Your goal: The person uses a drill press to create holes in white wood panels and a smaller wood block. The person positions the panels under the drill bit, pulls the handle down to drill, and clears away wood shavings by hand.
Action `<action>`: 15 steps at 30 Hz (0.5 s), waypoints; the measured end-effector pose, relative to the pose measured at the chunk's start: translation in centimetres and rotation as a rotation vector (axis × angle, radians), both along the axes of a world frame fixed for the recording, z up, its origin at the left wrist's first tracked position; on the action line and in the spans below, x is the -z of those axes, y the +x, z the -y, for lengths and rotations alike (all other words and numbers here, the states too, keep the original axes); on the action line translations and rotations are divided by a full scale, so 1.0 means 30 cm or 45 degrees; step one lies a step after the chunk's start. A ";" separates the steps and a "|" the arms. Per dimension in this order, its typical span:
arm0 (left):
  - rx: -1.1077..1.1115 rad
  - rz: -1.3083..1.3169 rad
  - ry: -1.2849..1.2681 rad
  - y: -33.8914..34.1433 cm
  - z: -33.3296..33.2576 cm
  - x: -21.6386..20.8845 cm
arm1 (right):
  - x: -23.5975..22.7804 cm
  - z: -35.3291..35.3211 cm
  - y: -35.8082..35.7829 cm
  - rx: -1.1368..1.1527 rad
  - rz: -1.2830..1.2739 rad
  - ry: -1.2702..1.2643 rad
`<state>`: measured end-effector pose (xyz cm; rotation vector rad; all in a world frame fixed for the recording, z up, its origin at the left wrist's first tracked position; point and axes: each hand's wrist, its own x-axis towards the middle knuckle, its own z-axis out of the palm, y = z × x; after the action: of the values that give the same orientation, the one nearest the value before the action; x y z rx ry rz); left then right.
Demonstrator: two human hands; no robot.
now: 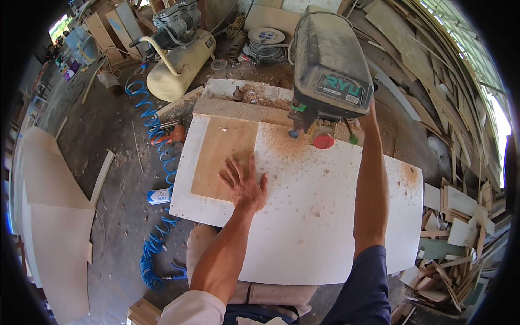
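Note:
My left hand [245,184] lies flat with fingers spread, across a brown plywood piece [225,146] and the white board beside it. The plywood rests on the large white board [314,227], its far edge along a wooden fence strip [244,116]. Above the far side of the board stands a dusty drill press [330,59] with a red round button [324,142] at its front. My right arm reaches up to the machine's right side; the right hand [370,115] is mostly hidden there, its fingers out of sight. Sawdust [290,141] is heaped below the drill head.
A cream air compressor [179,67] stands at the far left, with a coiled blue hose [154,122] running down the floor. An orange tool [172,135] and a small blue-white box [158,196] lie left of the board. Wood offcuts [460,233] are piled at right.

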<state>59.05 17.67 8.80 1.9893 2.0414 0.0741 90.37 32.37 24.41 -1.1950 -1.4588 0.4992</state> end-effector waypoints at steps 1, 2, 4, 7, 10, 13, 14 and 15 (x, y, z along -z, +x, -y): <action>0.001 0.002 0.008 0.003 0.000 -0.001 | 0.011 -0.009 -0.003 0.012 -0.017 -0.094; 0.000 -0.001 0.013 0.003 0.001 0.000 | 0.034 -0.017 -0.004 0.024 -0.049 -0.231; 0.000 -0.011 0.010 0.005 0.001 -0.002 | 0.078 -0.027 0.010 0.036 -0.117 -0.517; 0.004 -0.018 0.008 0.000 -0.004 -0.003 | 0.134 -0.007 0.019 0.017 -0.211 -0.868; 0.005 -0.034 -0.041 0.010 -0.007 -0.004 | 0.159 0.034 0.027 -0.007 -0.258 -0.983; 0.010 -0.041 -0.067 0.008 -0.001 -0.004 | 0.173 0.085 0.015 -0.022 -0.331 -0.916; 0.006 -0.036 -0.061 0.006 -0.007 -0.009 | 0.198 0.107 0.007 -0.022 -0.404 -0.830; 0.000 -0.042 -0.058 -0.001 -0.004 -0.007 | 0.196 0.149 -0.031 0.011 -0.410 -0.789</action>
<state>59.01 17.80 9.01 1.9762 2.0447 -0.0051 89.43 27.90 18.54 -1.5081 -1.0451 1.1378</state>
